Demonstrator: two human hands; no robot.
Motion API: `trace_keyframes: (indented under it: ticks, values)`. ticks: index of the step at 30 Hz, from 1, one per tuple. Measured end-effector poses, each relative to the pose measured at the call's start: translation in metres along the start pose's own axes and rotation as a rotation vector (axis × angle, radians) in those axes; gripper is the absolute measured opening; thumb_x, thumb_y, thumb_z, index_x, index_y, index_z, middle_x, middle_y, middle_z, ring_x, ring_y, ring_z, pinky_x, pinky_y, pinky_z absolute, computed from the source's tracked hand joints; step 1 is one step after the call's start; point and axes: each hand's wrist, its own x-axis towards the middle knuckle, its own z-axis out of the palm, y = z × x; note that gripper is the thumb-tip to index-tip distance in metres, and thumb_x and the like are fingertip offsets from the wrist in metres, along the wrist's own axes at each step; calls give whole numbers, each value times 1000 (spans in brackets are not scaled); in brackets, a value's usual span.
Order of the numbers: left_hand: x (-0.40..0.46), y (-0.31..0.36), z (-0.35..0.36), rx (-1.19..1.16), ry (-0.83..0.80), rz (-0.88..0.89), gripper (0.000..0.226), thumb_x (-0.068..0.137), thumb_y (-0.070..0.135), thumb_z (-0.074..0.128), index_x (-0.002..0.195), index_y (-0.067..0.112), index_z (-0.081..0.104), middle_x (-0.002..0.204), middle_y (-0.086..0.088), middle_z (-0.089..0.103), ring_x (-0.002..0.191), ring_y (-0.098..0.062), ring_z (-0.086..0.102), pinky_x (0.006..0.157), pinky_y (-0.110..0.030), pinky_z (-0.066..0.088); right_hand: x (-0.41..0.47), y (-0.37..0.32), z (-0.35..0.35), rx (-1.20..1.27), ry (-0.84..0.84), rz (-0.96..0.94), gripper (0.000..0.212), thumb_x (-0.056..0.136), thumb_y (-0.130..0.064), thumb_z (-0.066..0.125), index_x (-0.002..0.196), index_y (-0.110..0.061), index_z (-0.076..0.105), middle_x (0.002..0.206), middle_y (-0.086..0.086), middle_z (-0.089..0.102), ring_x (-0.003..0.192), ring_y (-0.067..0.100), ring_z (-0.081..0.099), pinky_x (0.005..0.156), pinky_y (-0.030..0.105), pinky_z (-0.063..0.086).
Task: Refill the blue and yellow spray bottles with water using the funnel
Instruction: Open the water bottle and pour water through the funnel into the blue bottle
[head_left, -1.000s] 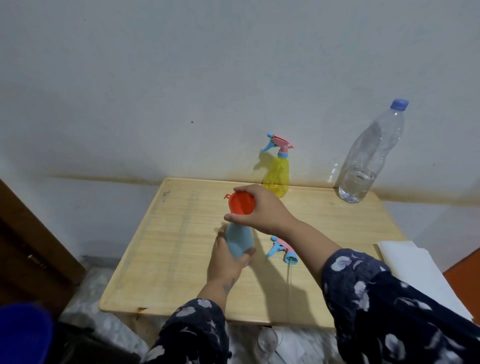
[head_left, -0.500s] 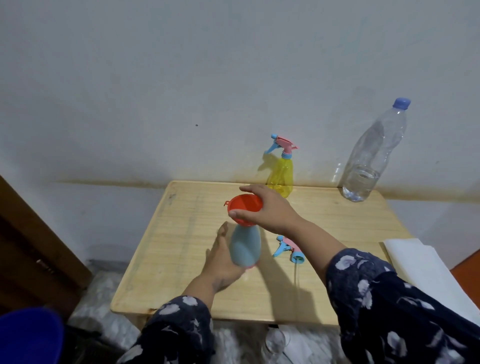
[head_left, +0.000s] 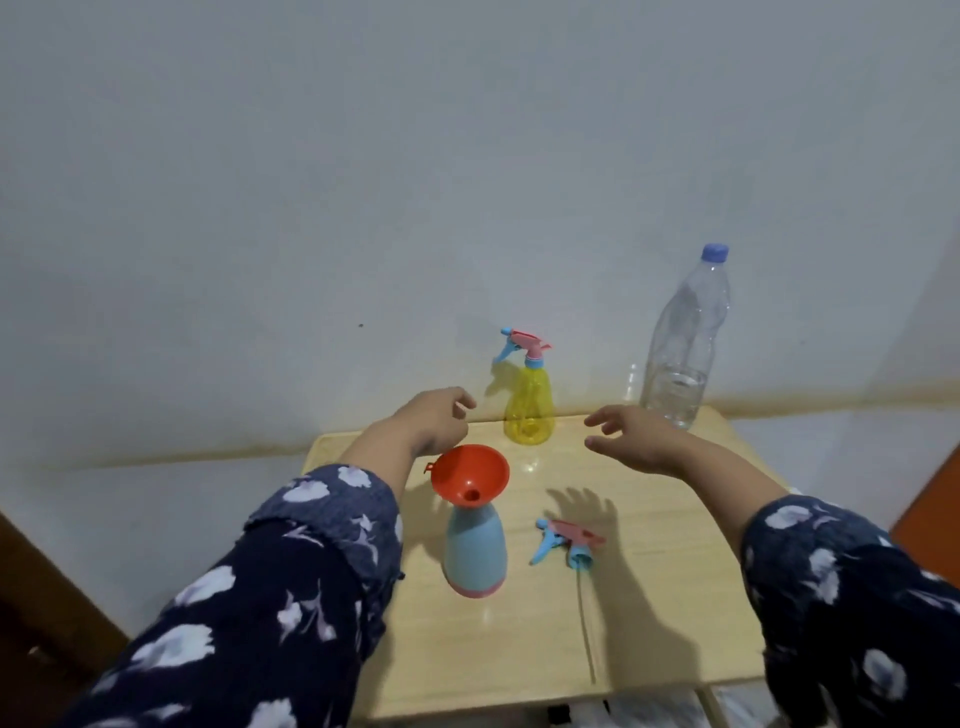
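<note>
The blue spray bottle (head_left: 475, 556) stands upright on the wooden table (head_left: 649, 597) with the orange funnel (head_left: 469, 474) seated in its neck. Its detached spray head (head_left: 569, 542), with a thin tube, lies to the right of it. Near the wall at the back stands the yellow spray bottle (head_left: 529, 405), its spray head on. A clear water bottle (head_left: 683, 348) with a blue cap stands at the back right, partly filled. My left hand (head_left: 436, 418) hovers beyond the funnel, holding nothing. Raised toward the water bottle, my right hand (head_left: 631, 434) has its fingers spread and empty.
A white wall runs right behind the table's far edge. Dark wooden furniture (head_left: 47, 613) is at the lower left. An orange surface (head_left: 930, 514) shows at the right edge.
Both hands have let go of the blue bottle and funnel and lifted forward; the right hand has moved toward the water bottle. The funnel stays in the bottle's neck.
</note>
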Motion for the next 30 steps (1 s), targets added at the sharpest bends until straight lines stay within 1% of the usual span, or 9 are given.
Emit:
trace_keyframes:
  ticks: [4,9,14,17,20,22,24,27,30]
  values:
    - [30,54,17,83,-93,86,41,93,16,53,134,18,51,132,-5,57,120,-23,53,100,-31,42,6,46,-29,-21,6,97,45,91,-37,60,133,-19,53,134,11,55,122,23,53,98,30,41]
    - [76,112,53,120,-181,138,46,91,24,59,136,23,48,133,1,55,117,-20,54,100,-32,45,24,107,-63,-26,11,184,48,90,-37,60,134,-20,51,138,10,52,119,25,55,86,26,41]
    - [128,160,94,67,-195,164,54,91,24,64,140,21,43,138,-2,52,120,-21,53,92,-26,43,59,151,-89,-6,53,199,62,88,-34,63,143,-20,37,141,12,48,124,28,51,92,30,41]
    - [163,177,122,-20,-169,157,67,88,25,68,146,22,34,144,-4,47,125,-23,50,95,-28,40,90,171,-96,115,115,173,76,86,-29,67,148,-15,26,143,14,45,129,29,46,89,28,38]
    - [193,192,157,-146,-121,134,81,85,27,73,150,22,26,148,-6,42,132,-24,45,103,-32,39,126,192,-97,297,204,176,91,84,-32,71,152,-18,13,152,13,34,137,27,37,102,33,35]
    - [211,199,181,-277,-82,118,87,82,25,76,151,23,23,148,-2,41,133,-20,44,103,-32,40,149,203,-95,426,242,161,93,82,-34,72,152,-20,12,153,10,31,139,25,35,106,36,34]
    - [224,207,202,-402,-52,103,88,81,19,77,150,23,23,142,5,42,129,-14,45,98,-28,41,169,210,-91,526,276,125,91,80,-37,74,150,-22,18,151,7,36,136,24,39,105,36,37]
    - [240,218,226,-541,-8,99,92,75,20,76,148,34,22,141,5,47,126,-14,52,101,-34,47,190,216,-85,607,314,75,87,75,-40,77,145,-30,27,141,-1,48,126,19,50,99,32,44]
    - [257,221,242,-690,49,43,101,59,42,73,147,35,25,138,6,50,119,-14,58,97,-43,52,200,219,-80,657,353,52,83,73,-39,79,141,-35,33,129,-6,56,112,14,61,77,22,52]
